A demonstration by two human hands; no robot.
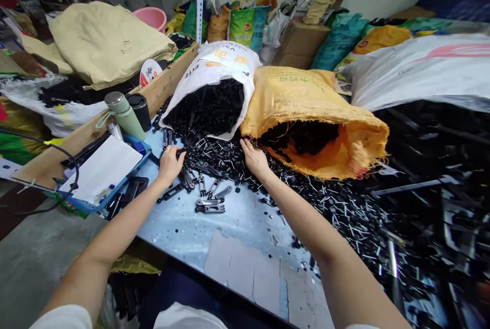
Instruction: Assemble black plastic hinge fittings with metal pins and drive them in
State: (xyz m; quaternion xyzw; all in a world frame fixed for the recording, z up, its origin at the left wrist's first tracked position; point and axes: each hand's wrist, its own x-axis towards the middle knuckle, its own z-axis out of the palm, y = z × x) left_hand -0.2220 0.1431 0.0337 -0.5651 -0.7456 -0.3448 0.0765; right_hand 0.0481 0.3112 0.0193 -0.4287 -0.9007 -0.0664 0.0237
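Nearest, some flat gray sheets (245,273) lie on the blue worktop (176,237), by its front edge. Past them are a few long black slotted bars (210,210), lying flat side by side. Behind these is a big heap of small black pieces with shiny pins (229,160), and it runs far off to the right.

The left hand (171,166) is at the left side of the heap. Its fingers are bent around something dark — I cannot tell if the grip has hold of a piece. The right hand (255,159) has a loose grip with nothing in it, its fingers out straight at the bottom edge of the orange sack (293,94).

To the left, a white paper (105,169) lies on top of a blue tray (86,207). A green bottle (130,123) and a black cup (141,113) stand just behind. The white sack (229,58) lies beside the orange one, its mouth wide open — black parts fill it.

Farther back are a wooden board (170,79), a big tan sack (107,43), a pink tub (152,18) and a cardboard box (300,45).
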